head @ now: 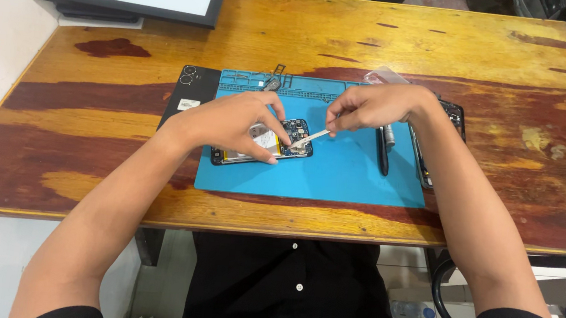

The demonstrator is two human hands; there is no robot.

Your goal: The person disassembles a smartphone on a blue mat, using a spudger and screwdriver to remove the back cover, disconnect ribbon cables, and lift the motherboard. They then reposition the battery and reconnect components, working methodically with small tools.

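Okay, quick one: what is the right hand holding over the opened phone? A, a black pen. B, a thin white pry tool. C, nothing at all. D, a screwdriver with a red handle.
B: the right hand pinches a thin white pry tool whose tip reaches the phone, which the left hand steadies on the blue mat; the black pen lies untouched on the mat.
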